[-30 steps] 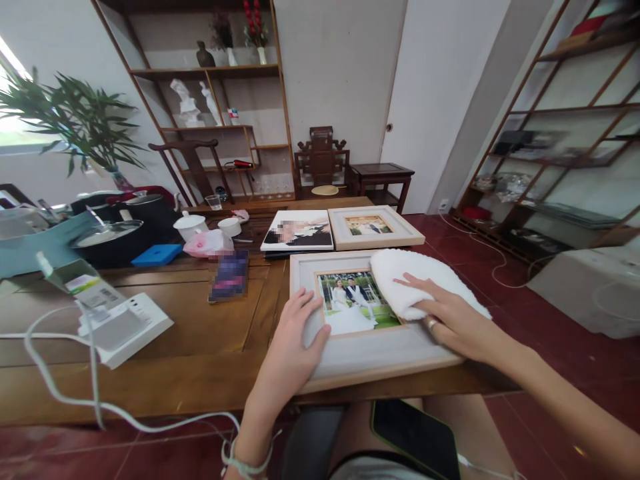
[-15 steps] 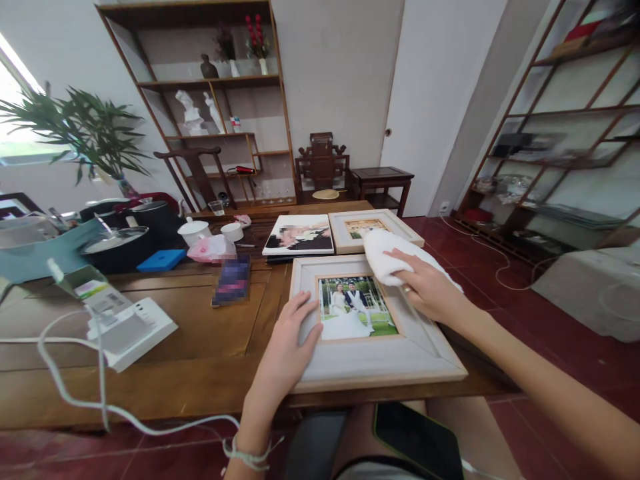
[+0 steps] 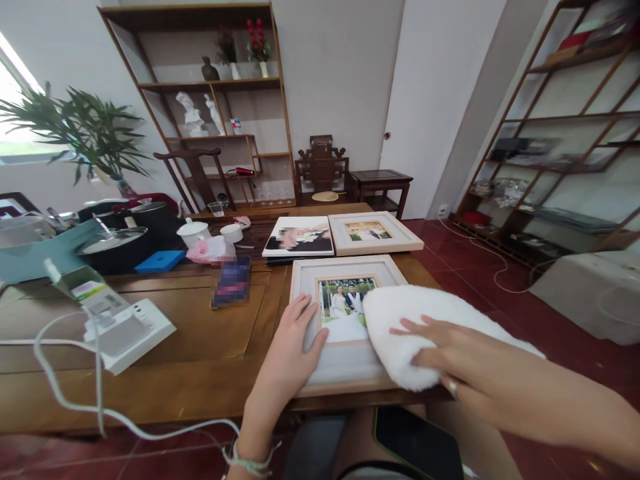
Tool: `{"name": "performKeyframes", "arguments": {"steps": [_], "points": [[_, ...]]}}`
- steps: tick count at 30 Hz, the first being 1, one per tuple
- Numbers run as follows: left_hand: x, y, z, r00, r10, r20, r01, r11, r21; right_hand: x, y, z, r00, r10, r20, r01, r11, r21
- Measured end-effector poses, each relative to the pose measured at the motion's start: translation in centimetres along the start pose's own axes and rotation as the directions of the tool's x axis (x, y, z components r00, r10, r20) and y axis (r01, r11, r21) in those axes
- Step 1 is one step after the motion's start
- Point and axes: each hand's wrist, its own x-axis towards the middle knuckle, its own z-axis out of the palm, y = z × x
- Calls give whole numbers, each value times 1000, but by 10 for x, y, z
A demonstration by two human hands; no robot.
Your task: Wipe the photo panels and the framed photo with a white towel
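Note:
A framed photo [image 3: 345,308] lies flat near the front edge of the wooden table, its wide pale mat edged in light wood. My left hand [image 3: 293,343] rests on the left side of this picture frame, fingers apart. Bunched in my right hand [image 3: 450,353] is a white cloth [image 3: 400,320], which covers the right part of the frame and hangs past its right side. Behind stands a second framed photo [image 3: 373,232], lying flat beside a white-edged photo panel [image 3: 299,237].
On the table's left are an opened white box [image 3: 135,330] with a cable, a blue box [image 3: 159,261], a pan [image 3: 113,241], a pink plastic bag [image 3: 211,249] and a white lidded cup [image 3: 193,232]. A black phone [image 3: 417,440] lies on my lap.
My right hand has pulled the white cloth from the frame's far right corner toward me, down to its near right corner. My left hand has stayed nearly in place.

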Motion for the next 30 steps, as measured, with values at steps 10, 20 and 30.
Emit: {"name": "performKeyframes", "arguments": {"steps": [10, 20, 30], "points": [[-2, 5, -2, 1000, 16, 11, -16, 1000, -2, 40, 52, 22, 977, -25, -210, -3, 991, -132], [0, 4, -3, 999, 16, 36, -17, 1000, 15, 90, 66, 28, 955, -9, -296, -82, 953, -292], [2, 3, -3, 999, -18, 36, 18, 1000, -22, -8, -5, 14, 996, -57, -71, 55, 998, -31]]}}
